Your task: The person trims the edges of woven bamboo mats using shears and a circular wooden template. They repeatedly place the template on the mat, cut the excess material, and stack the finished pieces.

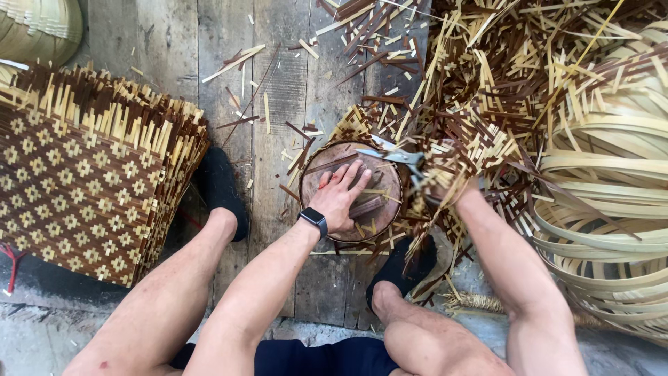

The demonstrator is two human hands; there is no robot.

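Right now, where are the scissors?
In the head view, the scissors are just right of centre, at the upper right edge of the round wooden block, between the left hand pressing on it and the right hand among the strips.

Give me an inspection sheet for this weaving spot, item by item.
Surface: worn wooden floor planks.
Job's things: round wooden block under the left hand; scissors in the right hand, which is mostly hidden by strips.
Clutter: heap of cut bamboo strips; loose offcuts across the planks.
Grippers: left hand flat, open; right closed on scissors.
Cables: nothing seen.
Surroundings: stack of woven mats left; coiled bamboo hoops right.
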